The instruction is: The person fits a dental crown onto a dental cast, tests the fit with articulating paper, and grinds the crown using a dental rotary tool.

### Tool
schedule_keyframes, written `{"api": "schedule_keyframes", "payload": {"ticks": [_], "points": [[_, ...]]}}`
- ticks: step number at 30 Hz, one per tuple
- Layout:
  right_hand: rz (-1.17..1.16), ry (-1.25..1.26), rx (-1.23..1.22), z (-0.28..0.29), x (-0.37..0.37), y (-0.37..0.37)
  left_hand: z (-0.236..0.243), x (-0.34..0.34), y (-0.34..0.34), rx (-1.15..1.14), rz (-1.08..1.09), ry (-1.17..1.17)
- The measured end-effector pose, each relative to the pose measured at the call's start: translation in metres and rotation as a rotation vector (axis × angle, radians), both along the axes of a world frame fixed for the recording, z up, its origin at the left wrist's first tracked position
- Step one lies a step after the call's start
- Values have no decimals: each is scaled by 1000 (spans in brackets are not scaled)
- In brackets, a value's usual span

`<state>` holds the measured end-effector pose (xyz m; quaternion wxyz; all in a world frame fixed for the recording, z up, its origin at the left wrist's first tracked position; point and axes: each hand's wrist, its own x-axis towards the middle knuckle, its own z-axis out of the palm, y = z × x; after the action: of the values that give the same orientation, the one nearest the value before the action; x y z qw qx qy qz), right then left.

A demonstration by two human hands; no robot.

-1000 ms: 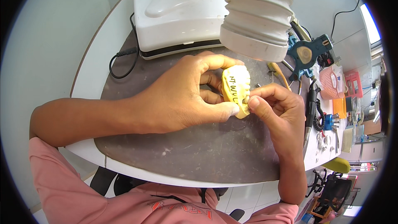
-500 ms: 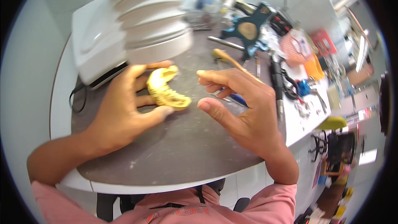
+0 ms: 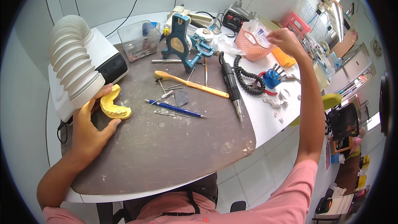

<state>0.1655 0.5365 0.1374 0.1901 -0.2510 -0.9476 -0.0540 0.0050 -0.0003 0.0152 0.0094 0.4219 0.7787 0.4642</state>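
Observation:
My left hand [image 3: 90, 131] grips a yellow dental cast [image 3: 110, 104] at the left of the work mat, beside a white corrugated hose [image 3: 74, 61]. My right hand [image 3: 286, 41] is raised over the pink perforated basket [image 3: 251, 46], fingers curled at its white packets [image 3: 262, 37]; what they hold, if anything, is hidden. An orange shape [image 3: 284, 58] lies below that hand.
A blue-green articulator [image 3: 177, 37], wooden brush [image 3: 206, 87], blue pencil [image 3: 176, 108], black handpiece [image 3: 230, 85] with coiled cord, and clear bin [image 3: 138, 41] occupy the worktop [image 3: 174, 153]. A blue bur stand [image 3: 272, 79] and white fragments are at its right.
My right hand has left the cast and risen to the basket at upper right. My left hand still holds the cast, now farther left. The view has swung to show more worktop.

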Motion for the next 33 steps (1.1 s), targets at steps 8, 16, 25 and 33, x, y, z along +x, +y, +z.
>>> {"api": "schedule_keyframes", "payload": {"ticks": [8, 16, 25, 33], "points": [[92, -643, -423, -13, -63, 58, -1, -4, 5, -106, 32, 141], [127, -90, -678, -2, -15, 53, -11, -17, 27, -61, -41, 271], [215, 193, -463, 22, 29, -56, -19, -23, 34, -82, 37, 545], [808, 221, -118, -30, 23, -278, 4, 13, -11, -169, -17, 280]]}}
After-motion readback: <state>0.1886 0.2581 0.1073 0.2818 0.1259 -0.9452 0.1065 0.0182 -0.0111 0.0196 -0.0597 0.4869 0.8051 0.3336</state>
